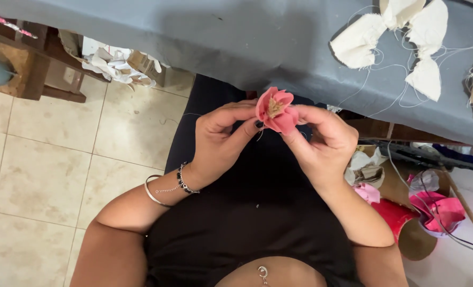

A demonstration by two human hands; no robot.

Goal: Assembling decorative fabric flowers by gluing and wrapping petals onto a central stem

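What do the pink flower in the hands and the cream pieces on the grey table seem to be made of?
The pink flower, pinched by both the left hand and right hand, looks like soft matte fabric: its petals fold and curl. The cream pieces look like woven cloth, matte, with loose threads trailing from their frayed edges.

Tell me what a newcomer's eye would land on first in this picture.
First, the small pink fabric flower with a tan centre, pinched between the left hand and the right hand above the person's black-clad lap. Next, the cream cloth pieces trailing loose white threads, lying on the grey cloth-covered table at upper right. A heap of pink and red fabric scraps sits on the floor, lower right.
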